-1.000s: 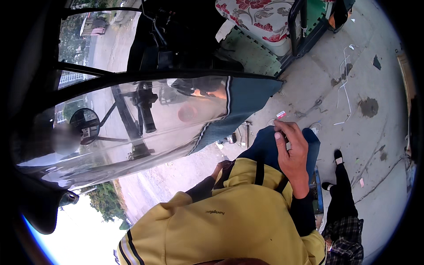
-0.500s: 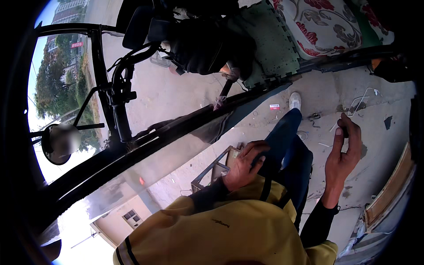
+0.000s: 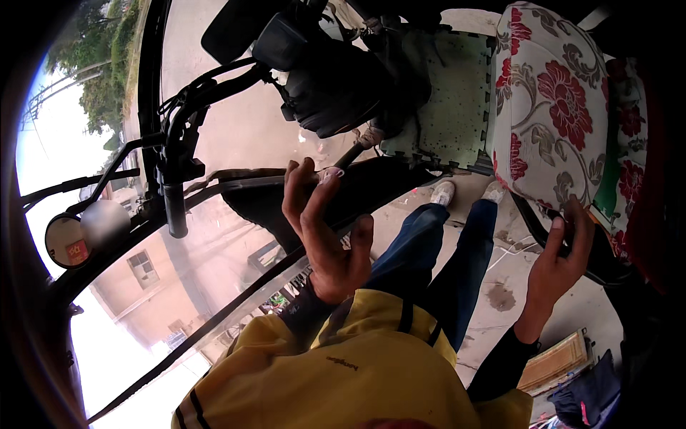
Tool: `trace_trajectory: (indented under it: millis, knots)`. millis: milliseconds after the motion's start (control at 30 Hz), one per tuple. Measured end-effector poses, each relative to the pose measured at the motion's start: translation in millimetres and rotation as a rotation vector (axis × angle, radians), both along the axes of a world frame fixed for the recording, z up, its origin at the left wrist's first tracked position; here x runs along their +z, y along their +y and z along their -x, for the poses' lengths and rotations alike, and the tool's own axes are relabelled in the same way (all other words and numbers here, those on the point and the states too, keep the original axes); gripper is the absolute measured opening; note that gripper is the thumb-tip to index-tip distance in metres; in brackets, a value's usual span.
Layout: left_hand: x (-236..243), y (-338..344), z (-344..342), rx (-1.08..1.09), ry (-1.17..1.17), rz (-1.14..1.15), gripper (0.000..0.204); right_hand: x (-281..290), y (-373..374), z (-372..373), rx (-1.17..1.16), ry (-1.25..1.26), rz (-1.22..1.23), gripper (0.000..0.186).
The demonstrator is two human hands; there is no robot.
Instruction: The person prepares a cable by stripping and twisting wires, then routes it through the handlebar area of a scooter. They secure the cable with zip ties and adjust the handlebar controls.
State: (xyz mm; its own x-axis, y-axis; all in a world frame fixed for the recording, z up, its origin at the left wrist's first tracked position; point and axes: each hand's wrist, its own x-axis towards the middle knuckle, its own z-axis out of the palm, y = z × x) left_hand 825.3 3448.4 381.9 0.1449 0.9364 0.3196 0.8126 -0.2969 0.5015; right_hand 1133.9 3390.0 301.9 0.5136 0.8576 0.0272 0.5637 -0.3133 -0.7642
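Observation:
My left hand [image 3: 325, 239] is raised in front of a black frame bar [image 3: 246, 184] of a small covered vehicle. Its fingers are spread and slightly bent, and nothing shows in them. A pinkish cloth tie on the bar lies just past the fingertips; I cannot tell whether they touch it. Over on the right, my right hand [image 3: 561, 268] overlaps the near edge of a seat [image 3: 550, 107] covered in white cloth with red flowers. Its fingers are loosely curled, with the thumb apart from them and no held object visible.
To the left are a handlebar grip [image 3: 175, 211] and a round mirror [image 3: 68, 239]. A green foam mat [image 3: 457, 100] covers the vehicle floor, beside a black bag [image 3: 329, 89]. Clear plastic sheeting [image 3: 207, 279] hangs at the near left. A wooden panel [image 3: 557, 361] lies lower right.
My view has shifted closer to the vehicle, and the seat appears larger. My left hand has moved left and up toward the bar, its fingers spreading. The right hand now overlaps the seat edge.

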Motion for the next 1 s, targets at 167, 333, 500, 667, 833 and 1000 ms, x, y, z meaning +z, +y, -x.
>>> trace_trajectory:
  millis: [167, 333, 500, 667, 833, 1000]
  knots:
    - [4.0, 20.6, -9.9, 0.220, 0.072, -0.066, 0.058, -24.6, 91.8, -23.3, 0.218, -0.018, -0.018, 0.040]
    - [20.8, 9.3, -2.2, 0.511, 0.176, -0.086, 0.061, -75.2, 185.2, -32.1, 0.399, -0.226, -0.060, 0.045]
    - [33.5, -0.5, 10.7, 0.685, 0.325, -0.092, 0.058, -145.4, 240.0, -38.3, 0.562, -0.360, 0.120, 0.053]
    - [23.8, -0.2, 10.1, 0.752, 0.302, -0.038, 0.061, -185.7, 255.7, -45.6, 0.579, -0.559, 0.079, 0.048]
    - [4.0, 27.0, -2.3, 0.744, 0.293, 0.075, 0.062, -194.3, 258.4, -40.9, 0.494, -0.558, 0.072, 0.051]
    - [-6.6, 76.5, -13.3, 0.742, 0.219, 0.070, 0.062, -194.5, 258.9, -39.3, 0.488, -0.598, 0.081, 0.054]
